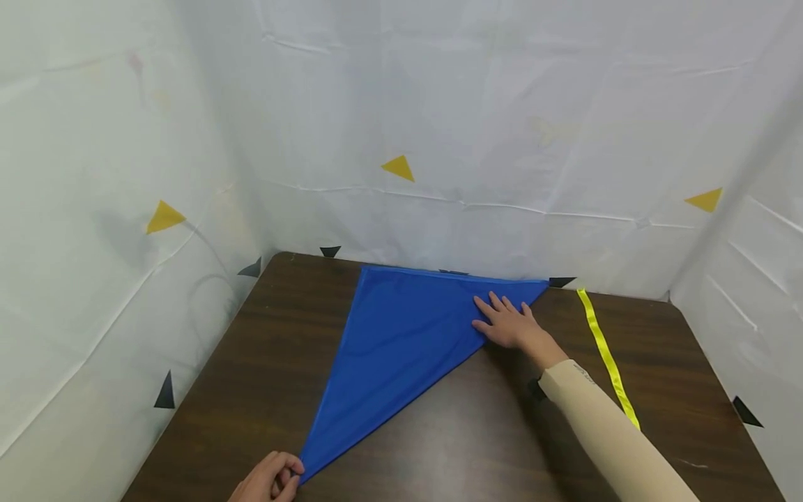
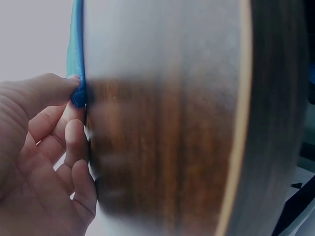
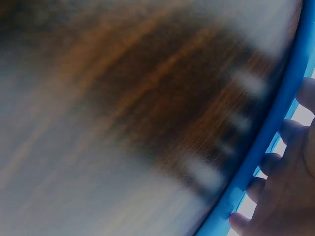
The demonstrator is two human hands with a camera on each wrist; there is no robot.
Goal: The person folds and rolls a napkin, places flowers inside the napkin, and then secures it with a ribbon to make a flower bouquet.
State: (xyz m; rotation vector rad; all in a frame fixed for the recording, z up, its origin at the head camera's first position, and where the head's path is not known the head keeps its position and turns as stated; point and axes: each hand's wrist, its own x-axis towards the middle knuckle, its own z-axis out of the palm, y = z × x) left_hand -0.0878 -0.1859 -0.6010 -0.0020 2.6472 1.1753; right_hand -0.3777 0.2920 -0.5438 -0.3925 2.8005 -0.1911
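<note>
A blue cloth (image 1: 401, 341) lies on the dark wooden table as a triangle, one edge along the table's back and a long slanted edge facing right. At its near corner my left hand (image 1: 268, 477) pinches the tip between thumb and fingers. The left wrist view shows that blue corner (image 2: 78, 93) under the thumb. My right hand (image 1: 509, 326) rests with spread, straight fingers on the cloth near its far right corner. In the right wrist view the fingertips (image 3: 256, 189) are on the blue cloth beside its slanted edge.
A yellow ribbon (image 1: 603, 348) runs lengthwise on the table (image 1: 677, 362) to the right, passing behind the right forearm's beige sleeve (image 1: 608, 432). White sheeting (image 1: 464, 125) with yellow and black triangle marks encloses the table's back and sides.
</note>
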